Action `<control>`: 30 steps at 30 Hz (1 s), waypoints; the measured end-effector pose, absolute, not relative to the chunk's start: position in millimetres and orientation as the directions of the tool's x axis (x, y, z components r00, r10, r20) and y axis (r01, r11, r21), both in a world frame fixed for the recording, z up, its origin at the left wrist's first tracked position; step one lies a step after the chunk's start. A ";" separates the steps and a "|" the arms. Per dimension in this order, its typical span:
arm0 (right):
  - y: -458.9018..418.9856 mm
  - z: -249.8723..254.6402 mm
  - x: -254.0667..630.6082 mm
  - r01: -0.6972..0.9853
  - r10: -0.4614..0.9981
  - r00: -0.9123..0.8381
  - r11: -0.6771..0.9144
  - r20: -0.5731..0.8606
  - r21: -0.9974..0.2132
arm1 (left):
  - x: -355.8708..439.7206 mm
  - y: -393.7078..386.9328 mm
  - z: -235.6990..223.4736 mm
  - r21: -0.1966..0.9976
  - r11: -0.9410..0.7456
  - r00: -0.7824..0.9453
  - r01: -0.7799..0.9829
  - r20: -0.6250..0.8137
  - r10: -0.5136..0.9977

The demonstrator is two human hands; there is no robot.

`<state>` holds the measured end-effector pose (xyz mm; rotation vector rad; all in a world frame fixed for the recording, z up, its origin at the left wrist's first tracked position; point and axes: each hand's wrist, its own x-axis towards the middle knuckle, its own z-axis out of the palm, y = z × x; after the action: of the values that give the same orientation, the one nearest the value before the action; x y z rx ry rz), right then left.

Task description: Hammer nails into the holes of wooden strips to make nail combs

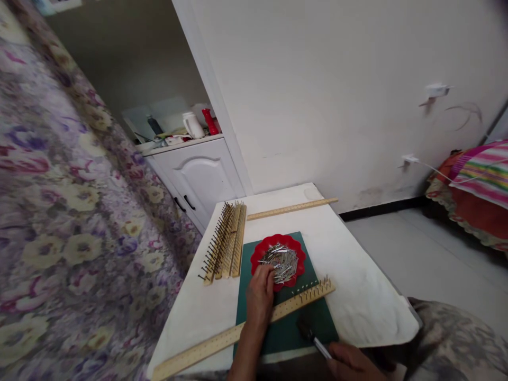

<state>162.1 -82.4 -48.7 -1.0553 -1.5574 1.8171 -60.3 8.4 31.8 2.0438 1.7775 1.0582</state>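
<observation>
My left hand [261,294] reaches over the wooden strip to the near left rim of a red scalloped bowl [300,253]. Its fingers are drawn together at the edge of a heap of silver nails [284,262]; whether a nail is between them is hidden. In my right hand [351,362] is the handle of a hammer [320,346], its dark head low over the green mat [288,338]. The long pale wooden strip [214,344] lies slantwise across the mat, drilled with small holes. Several nails [315,291] stand up in its right end.
At the table's left lie wooden strips [228,248] full of upright nails. Another strip [293,208] lies along the far side of the white-covered table [357,286]. A floral curtain [91,238] hangs at left; a white cabinet [202,174] stands behind.
</observation>
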 end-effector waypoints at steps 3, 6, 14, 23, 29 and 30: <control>-82.7 -51.0 161.3 0.075 0.766 -0.596 -0.247 -0.242 -0.966 | -61.4 -3.2 34.9 0.643 -0.265 0.019 0.719 0.363 0.932; -85.2 -48.4 160.0 0.026 0.775 -0.579 -0.292 -0.253 -0.956 | -61.0 -20.6 31.4 0.687 -0.251 0.059 0.682 0.290 0.955; -87.7 -46.4 159.6 0.029 0.771 -0.573 -0.317 -0.276 -0.948 | -51.2 -46.8 5.9 0.630 -0.188 0.121 0.753 0.148 0.981; -85.4 -35.5 163.2 0.000 0.786 -0.583 -0.254 -0.206 -0.967 | -43.6 -42.4 0.9 0.481 -0.216 0.158 0.850 0.158 0.975; -85.9 -28.0 164.2 -0.003 0.801 -0.561 -0.256 -0.210 -0.967 | -37.4 -39.7 4.2 0.494 -0.227 0.172 0.839 0.156 0.973; -85.1 -27.3 164.3 0.008 0.802 -0.561 -0.242 -0.204 -0.970 | -36.2 -38.5 4.9 0.500 -0.228 0.171 0.836 0.156 0.973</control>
<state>164.3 -85.1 -27.3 -0.9923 -1.4586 1.8582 -36.2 -38.5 4.9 2.1532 1.7300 0.6485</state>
